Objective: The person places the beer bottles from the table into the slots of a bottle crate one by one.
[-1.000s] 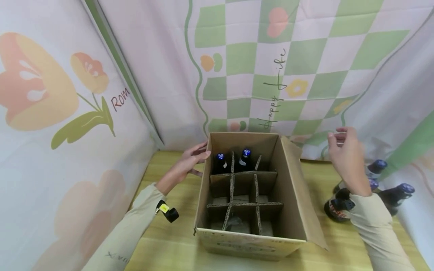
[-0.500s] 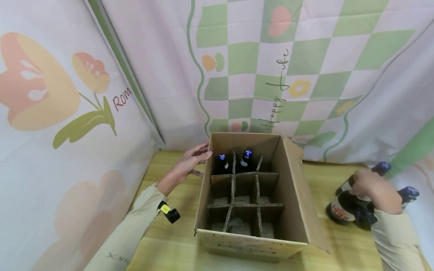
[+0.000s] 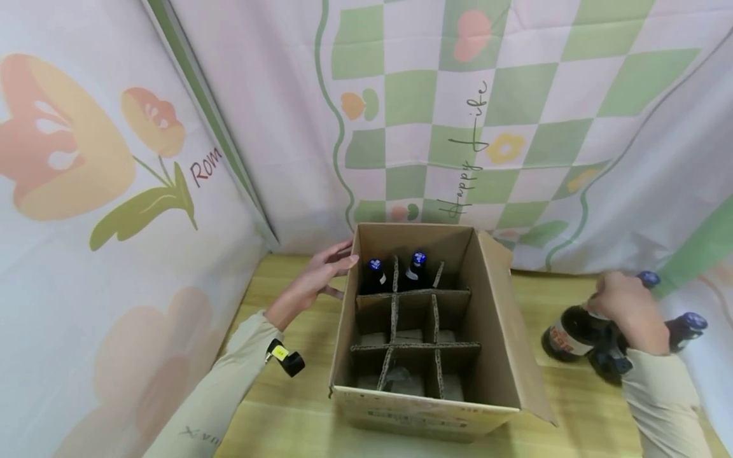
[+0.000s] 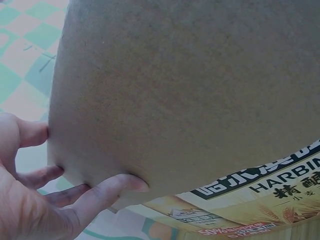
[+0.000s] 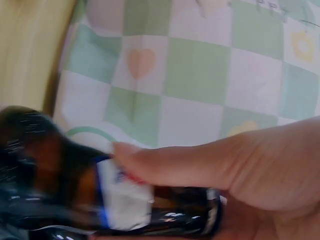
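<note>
An open cardboard carton (image 3: 406,407) with crossing cardboard dividers stands on the table. Two capped beer bottles occupy its back row, one in the left compartment (image 3: 375,277) and one in the middle (image 3: 417,270). My left hand (image 3: 317,277) rests against the carton's left side; in the left wrist view its fingertips (image 4: 132,182) lie on the plain cardboard flap (image 4: 190,100). At the right, my right hand (image 3: 627,308) grips a dark beer bottle (image 3: 564,337) by the neck. In the right wrist view the thumb (image 5: 175,165) presses on its white neck label (image 5: 125,200).
Other dark bottles stand close around my right hand: a blue-capped one (image 3: 687,327) at the right, another cap (image 3: 649,278) behind. The carton's right flap (image 3: 523,343) folds outward toward them. A patterned curtain (image 3: 412,127) hangs right behind the carton.
My right hand has come down and to the right onto the bottles and taken one by the neck. That bottle has shifted slightly left. My left hand stays at the carton.
</note>
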{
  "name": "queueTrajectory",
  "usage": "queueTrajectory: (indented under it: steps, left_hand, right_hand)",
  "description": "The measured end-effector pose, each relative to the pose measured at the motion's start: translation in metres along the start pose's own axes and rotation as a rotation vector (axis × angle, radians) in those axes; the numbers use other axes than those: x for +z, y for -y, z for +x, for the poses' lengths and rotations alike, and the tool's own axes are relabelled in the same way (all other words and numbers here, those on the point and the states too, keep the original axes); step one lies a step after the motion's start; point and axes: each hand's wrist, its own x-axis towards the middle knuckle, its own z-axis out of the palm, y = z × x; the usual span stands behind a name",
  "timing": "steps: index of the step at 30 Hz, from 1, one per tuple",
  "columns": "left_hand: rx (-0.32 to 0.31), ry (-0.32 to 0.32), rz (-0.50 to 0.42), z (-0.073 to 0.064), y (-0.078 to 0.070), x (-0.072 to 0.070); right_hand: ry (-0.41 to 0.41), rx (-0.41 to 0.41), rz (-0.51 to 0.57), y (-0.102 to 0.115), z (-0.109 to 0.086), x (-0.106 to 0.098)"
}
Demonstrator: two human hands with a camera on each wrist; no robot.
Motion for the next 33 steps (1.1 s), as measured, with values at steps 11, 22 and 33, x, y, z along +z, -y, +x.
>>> queueTrajectory:
  steps: [11, 22, 33]
  left_hand:
    - [0.02, 0.007, 0.014, 0.001, 0.0, 0.004]
    - [0.01, -0.005, 0.002, 0.003, 0.001, 0.003]
    - [0.013, -0.006, -0.013, 0.001, 0.0, 0.001]
  right_hand:
    - [-0.446, 0.187, 0.425, 0.002, 0.033, 0.066]
    - [-0.972, 0.089, 0.587, 0.011, 0.08, 0.121]
    - [-0.997, 0.054, 0.517, 0.016, 0.089, 0.121]
